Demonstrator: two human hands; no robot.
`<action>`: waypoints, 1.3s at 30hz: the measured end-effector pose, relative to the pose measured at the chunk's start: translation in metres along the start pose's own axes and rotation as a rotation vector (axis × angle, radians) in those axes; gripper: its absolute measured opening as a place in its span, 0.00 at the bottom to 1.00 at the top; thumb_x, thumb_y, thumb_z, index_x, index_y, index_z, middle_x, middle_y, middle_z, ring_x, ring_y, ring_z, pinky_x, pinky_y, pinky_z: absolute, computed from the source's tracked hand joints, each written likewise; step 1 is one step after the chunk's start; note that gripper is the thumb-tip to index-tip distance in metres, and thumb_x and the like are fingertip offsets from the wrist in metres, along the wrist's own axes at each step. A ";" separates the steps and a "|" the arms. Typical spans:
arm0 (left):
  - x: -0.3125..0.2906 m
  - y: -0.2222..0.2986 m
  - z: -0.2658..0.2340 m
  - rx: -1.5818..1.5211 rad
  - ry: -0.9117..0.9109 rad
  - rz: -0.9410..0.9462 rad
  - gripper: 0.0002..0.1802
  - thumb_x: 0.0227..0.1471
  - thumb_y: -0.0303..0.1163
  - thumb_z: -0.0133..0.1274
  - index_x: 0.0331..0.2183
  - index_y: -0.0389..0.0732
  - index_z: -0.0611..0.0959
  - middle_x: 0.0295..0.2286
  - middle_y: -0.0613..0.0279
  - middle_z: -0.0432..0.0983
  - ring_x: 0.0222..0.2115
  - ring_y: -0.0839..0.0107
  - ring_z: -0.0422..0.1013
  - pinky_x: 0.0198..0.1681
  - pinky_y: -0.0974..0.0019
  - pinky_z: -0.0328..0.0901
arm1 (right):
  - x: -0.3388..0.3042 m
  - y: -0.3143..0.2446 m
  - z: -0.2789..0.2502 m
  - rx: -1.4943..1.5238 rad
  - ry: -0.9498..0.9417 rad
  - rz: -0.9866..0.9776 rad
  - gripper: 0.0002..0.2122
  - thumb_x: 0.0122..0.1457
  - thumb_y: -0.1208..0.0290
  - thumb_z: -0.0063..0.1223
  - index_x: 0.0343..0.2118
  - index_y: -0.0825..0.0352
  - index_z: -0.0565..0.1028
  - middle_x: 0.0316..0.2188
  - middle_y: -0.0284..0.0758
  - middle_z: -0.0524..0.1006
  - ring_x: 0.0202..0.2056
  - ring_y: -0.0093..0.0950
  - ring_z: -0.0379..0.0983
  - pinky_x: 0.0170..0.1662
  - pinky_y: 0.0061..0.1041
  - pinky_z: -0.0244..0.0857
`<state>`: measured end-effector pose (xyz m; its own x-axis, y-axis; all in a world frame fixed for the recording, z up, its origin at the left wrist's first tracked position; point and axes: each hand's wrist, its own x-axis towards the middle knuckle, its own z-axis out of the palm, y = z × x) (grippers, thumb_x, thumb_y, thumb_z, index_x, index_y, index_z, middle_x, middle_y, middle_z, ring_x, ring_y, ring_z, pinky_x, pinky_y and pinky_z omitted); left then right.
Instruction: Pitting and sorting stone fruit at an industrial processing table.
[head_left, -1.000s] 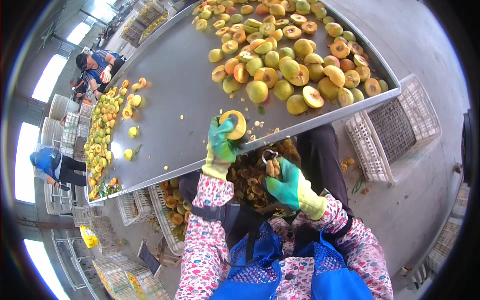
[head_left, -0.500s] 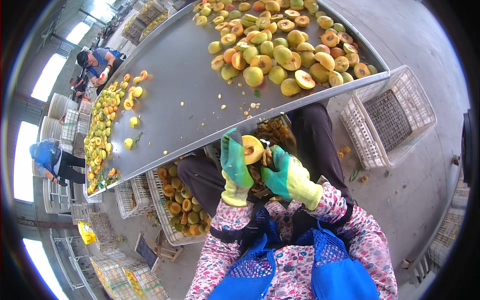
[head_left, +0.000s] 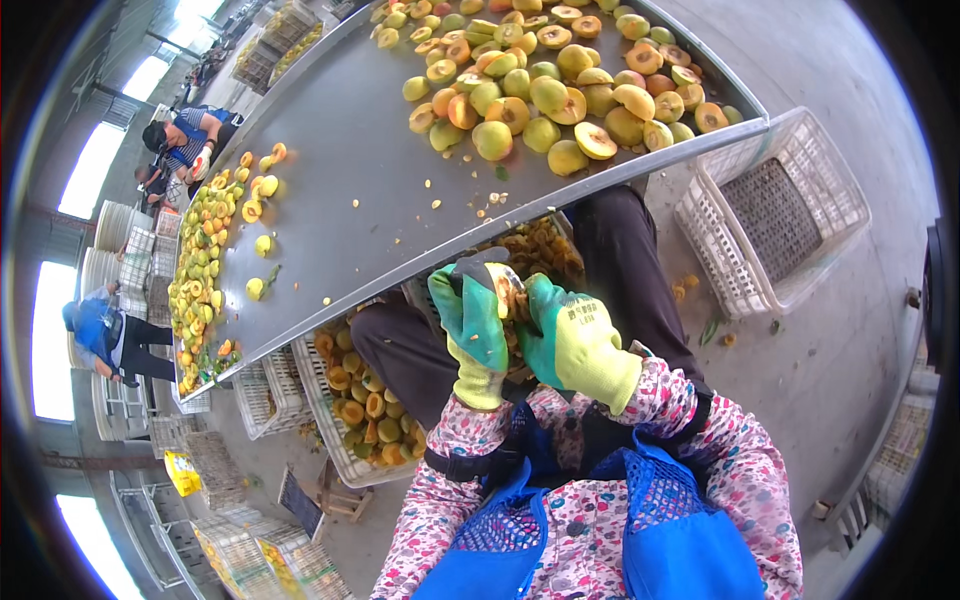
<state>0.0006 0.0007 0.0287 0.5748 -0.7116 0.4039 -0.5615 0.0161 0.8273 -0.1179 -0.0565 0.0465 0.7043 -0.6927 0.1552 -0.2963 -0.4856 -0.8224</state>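
My left hand (head_left: 470,315), in a green and yellow glove, is closed round a halved, peach-like fruit (head_left: 510,291). Only part of its reddish-brown cut face shows between the gloves. Pressed up against that fruit from the right is my right hand (head_left: 570,340), gloved alike, with its fingers curled in. What the right fingers grip is hidden. Both hands are over my lap, just below the near edge of the grey metal table (head_left: 340,260). Beneath them a crate of brownish fruit pieces (head_left: 545,250) partly shows between my knees.
Halved fruits (head_left: 550,95) are heaped on the table's far right, with more (head_left: 200,270) along its left end. A white plastic crate (head_left: 775,215) stands on the floor at right. Another crate of fruit (head_left: 375,410) sits by my left leg. Two co-workers (head_left: 110,335) are at left.
The fruit's pale round cut face, plain to see before, is now mostly covered by my gloves. My right hand has rolled inward and come closer to my left. The view has shifted slightly.
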 end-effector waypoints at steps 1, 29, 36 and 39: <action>0.006 0.013 0.003 -0.097 0.046 -0.003 0.13 0.61 0.33 0.40 0.43 0.35 0.71 0.39 0.54 0.71 0.36 0.69 0.68 0.43 0.68 0.63 | 0.000 0.000 0.001 0.001 0.000 0.007 0.14 0.44 0.71 0.58 0.34 0.68 0.68 0.22 0.46 0.73 0.25 0.46 0.72 0.27 0.40 0.64; 0.048 -0.004 -0.017 -0.331 -0.533 -0.608 0.33 0.61 0.51 0.33 0.30 0.31 0.81 0.24 0.56 0.78 0.22 0.71 0.73 0.31 0.70 0.69 | 0.001 0.015 0.011 0.006 -0.224 -0.070 0.14 0.46 0.74 0.53 0.37 0.71 0.69 0.21 0.48 0.74 0.25 0.46 0.73 0.27 0.38 0.66; 0.035 0.001 -0.011 -0.330 -0.378 -0.514 0.23 0.56 0.43 0.46 0.26 0.31 0.82 0.23 0.58 0.77 0.23 0.72 0.71 0.29 0.70 0.66 | 0.009 0.004 -0.011 0.341 -0.564 0.415 0.15 0.47 0.69 0.49 0.39 0.70 0.72 0.25 0.51 0.76 0.26 0.42 0.75 0.30 0.34 0.68; 0.042 -0.013 -0.022 -0.195 -0.627 -0.742 0.22 0.54 0.42 0.48 0.25 0.31 0.82 0.22 0.57 0.77 0.23 0.72 0.71 0.30 0.68 0.66 | 0.000 0.014 0.004 -0.035 -0.530 0.095 0.16 0.47 0.69 0.50 0.40 0.69 0.72 0.29 0.51 0.76 0.26 0.43 0.75 0.31 0.34 0.68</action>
<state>0.0452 -0.0139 0.0431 0.2904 -0.8299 -0.4763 -0.0466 -0.5094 0.8592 -0.1195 -0.0606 0.0325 0.8997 -0.3748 -0.2239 -0.3896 -0.4578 -0.7991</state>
